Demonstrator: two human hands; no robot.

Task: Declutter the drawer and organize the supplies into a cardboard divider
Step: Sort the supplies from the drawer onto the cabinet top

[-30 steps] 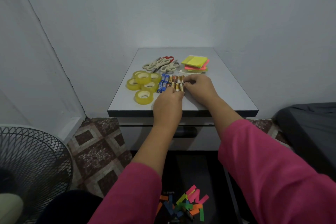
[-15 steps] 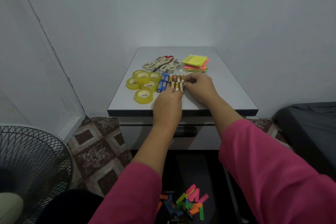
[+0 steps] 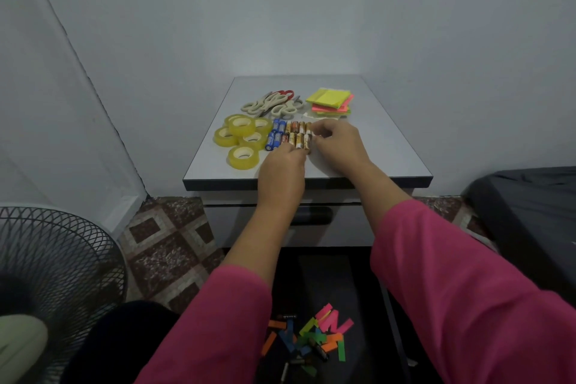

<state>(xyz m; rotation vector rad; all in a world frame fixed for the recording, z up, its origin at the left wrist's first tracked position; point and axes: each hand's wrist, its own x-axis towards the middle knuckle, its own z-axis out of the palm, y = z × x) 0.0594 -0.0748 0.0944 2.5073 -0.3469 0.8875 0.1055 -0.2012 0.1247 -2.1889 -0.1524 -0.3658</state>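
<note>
both hands at the batteries [image 3: 293,135] on the small table [image 3: 383,146].

the left hand [image 3: 282,170] rests its curled fingertips on the near row of gold batteries; the right hand [image 3: 338,145] pinches a battery at the right end of the rows. blue batteries lie at the left end, just beside a cluster of yellow tape rolls [image 3: 241,137]. scissors [image 3: 271,103] and sticky notes [image 3: 330,100] lie farther back. below, the open drawer [image 3: 392,330] holds coloured paper strips [image 3: 324,333] and a few loose batteries.
</note>
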